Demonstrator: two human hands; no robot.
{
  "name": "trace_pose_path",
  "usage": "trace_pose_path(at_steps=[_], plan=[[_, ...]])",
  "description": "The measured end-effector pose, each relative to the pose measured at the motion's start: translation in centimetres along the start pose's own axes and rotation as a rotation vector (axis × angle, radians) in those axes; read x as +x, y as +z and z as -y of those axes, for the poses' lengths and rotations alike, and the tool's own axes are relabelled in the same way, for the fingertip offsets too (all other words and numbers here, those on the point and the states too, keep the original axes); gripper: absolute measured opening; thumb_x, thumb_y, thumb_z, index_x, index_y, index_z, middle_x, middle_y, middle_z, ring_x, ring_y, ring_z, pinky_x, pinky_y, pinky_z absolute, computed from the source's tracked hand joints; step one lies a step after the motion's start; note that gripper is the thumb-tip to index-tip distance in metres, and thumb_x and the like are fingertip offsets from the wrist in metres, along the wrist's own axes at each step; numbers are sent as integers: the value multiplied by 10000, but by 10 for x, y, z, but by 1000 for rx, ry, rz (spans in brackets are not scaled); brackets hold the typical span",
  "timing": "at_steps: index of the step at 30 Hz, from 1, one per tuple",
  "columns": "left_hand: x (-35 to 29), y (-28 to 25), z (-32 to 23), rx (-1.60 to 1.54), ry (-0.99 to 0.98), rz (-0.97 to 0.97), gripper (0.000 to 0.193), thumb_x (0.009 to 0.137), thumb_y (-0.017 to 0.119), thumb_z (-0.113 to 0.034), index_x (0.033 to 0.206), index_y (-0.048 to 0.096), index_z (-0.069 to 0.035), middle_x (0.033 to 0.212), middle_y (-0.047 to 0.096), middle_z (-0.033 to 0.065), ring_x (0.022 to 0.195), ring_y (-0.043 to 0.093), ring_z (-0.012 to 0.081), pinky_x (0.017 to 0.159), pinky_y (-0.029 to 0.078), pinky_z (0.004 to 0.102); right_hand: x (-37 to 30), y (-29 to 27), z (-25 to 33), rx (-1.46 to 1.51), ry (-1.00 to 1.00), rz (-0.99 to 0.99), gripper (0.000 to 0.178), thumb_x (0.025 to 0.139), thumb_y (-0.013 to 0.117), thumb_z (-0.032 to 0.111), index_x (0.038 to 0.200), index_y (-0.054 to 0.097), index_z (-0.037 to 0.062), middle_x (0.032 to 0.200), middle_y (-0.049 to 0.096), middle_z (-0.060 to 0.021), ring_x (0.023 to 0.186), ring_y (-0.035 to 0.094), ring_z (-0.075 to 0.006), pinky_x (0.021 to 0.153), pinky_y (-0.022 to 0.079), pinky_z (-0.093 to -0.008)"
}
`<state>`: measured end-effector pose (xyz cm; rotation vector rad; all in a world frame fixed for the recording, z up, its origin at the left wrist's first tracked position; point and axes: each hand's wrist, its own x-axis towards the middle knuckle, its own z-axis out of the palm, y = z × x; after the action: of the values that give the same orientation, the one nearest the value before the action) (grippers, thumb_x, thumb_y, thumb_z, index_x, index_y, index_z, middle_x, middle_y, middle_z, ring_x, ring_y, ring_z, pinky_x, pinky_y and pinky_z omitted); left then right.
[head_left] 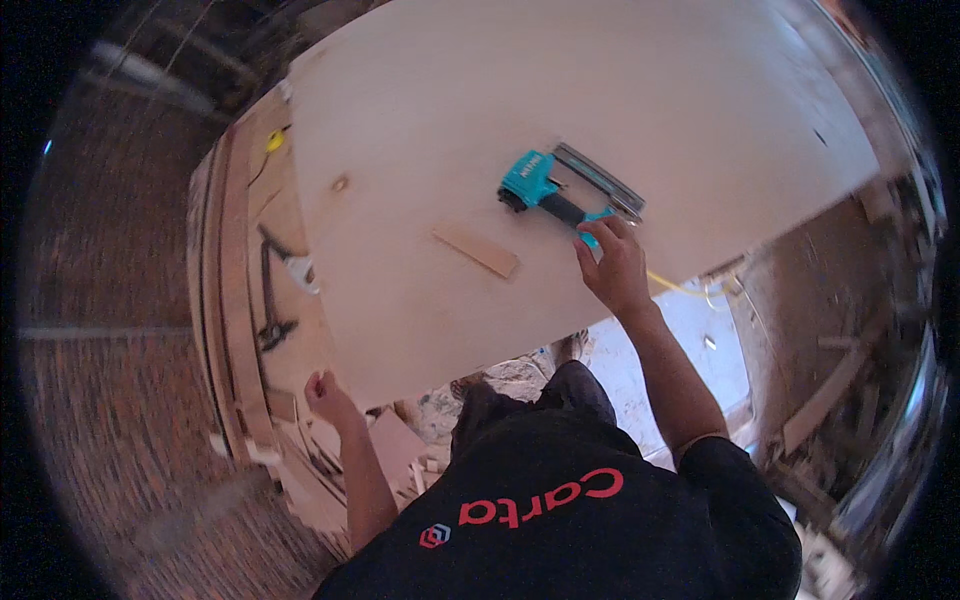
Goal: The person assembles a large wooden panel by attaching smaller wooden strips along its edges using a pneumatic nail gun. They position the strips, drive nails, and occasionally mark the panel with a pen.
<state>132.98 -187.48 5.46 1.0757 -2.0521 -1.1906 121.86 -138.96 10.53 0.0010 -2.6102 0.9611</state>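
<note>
The fingers of the right hand (615,268) touch the tail end of a blue-green nail gun (561,207), which lies up and left of them on a big pale board (420,130). 1 short wood strip (478,251) is left of those fingers. The left hand (332,397) has curled fingers, with the board's edge near them.

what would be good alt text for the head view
A person's right hand is at the handle end of a teal pneumatic nail gun on a large pale plywood sheet, near a short wood strip. The left hand is by the sheet's near-left corner.
</note>
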Motion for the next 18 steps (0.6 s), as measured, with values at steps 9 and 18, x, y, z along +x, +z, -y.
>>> trace_pose_path(at_steps=[9, 18], plan=[[-109, -2, 30, 324, 272, -166, 269, 867, 697, -127, 1072, 612, 24, 1072, 564, 138, 958, 542, 257, 876, 458, 395, 56, 10, -32, -267, -96, 453, 464, 741, 789, 302, 1118, 590, 119, 1100, 628, -121, 1065, 598, -332, 930, 407, -541], [-127, 79, -39, 318, 427, 43, 219, 860, 658, -71, 1045, 603, 32, 1023, 570, 157, 964, 542, 286, 849, 446, 417, 38, 28, -46, -275, -44, 296, 474, 779, 717, 196, 1216, 534, 177, 1039, 669, -87, 1015, 632, -291, 867, 367, -543]])
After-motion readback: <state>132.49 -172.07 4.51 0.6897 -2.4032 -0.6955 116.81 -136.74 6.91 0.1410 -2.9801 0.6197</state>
